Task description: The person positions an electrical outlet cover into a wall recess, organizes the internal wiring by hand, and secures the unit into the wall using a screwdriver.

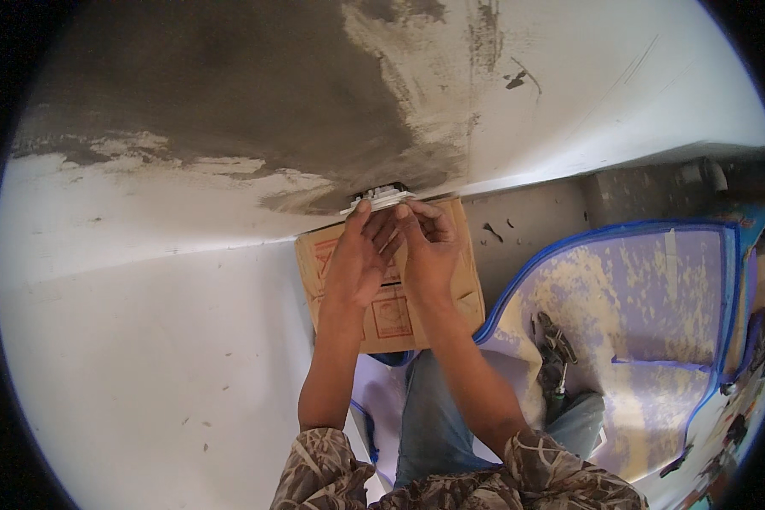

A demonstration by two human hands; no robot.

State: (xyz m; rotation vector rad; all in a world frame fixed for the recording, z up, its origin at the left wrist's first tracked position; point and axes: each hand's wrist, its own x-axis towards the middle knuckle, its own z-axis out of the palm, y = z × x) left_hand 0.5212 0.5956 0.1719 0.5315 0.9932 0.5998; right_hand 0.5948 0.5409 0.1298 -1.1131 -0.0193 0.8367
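Observation:
A white wall plate (pixel 377 201), seen nearly edge-on, sits at a dark opening (pixel 391 187) in the wall; whether it is a switch or a socket I cannot tell. My left hand (pixel 359 265) grips its left end, thumb up against the near face. At the right end, the thumb and bent fingers of my right hand (pixel 431 255) pinch the same plate. Grey plaster (pixel 255 93) is smeared over the wall around and above the opening. Directly beneath my hands stands a cardboard box (pixel 391 327) with red print.
A worn purple seat (pixel 603 297) with blue edging stands to the right, its covering flaking. Pliers (pixel 557 337) and a screwdriver (pixel 561 380) lie on it by my leg. Small dark scraps (pixel 491 231) are on the grey surface beyond. A white surface (pixel 161 357) fills the left.

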